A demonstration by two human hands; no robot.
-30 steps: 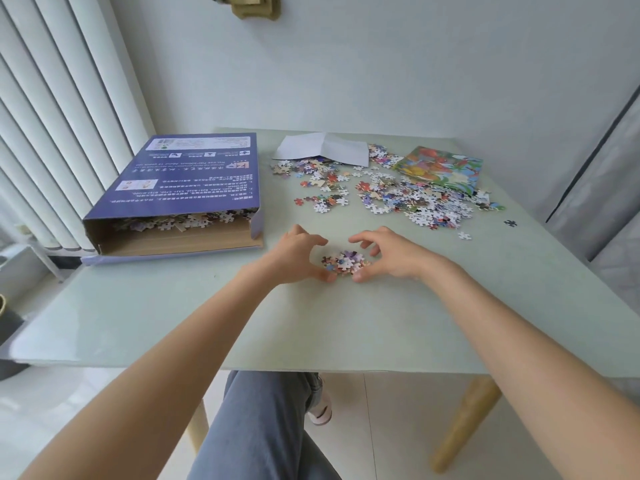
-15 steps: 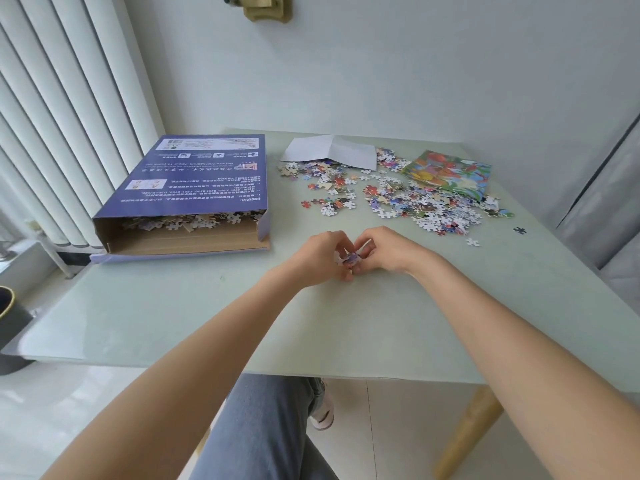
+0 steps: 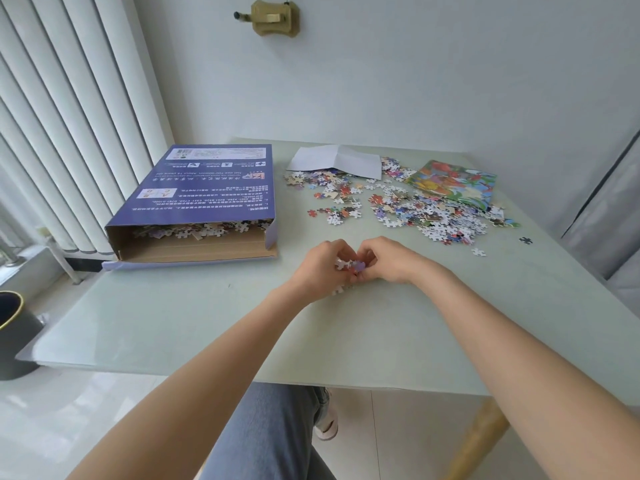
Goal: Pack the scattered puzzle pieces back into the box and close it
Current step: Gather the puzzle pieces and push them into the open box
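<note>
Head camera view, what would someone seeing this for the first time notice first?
Both hands, left hand and right hand, pinch a small clump of puzzle pieces at the table's middle. Behind them to the right sprawls the loose pile of pieces; the open purple box lies to the left.

Bright, even daylight came from the blinds [image 3: 52, 133] on the left; the glossy surface [image 3: 173, 323] carried a soft sheen, shadows were faint, and wide-angle distortion bowed the edges while the centre stayed fairly sharp
</note>
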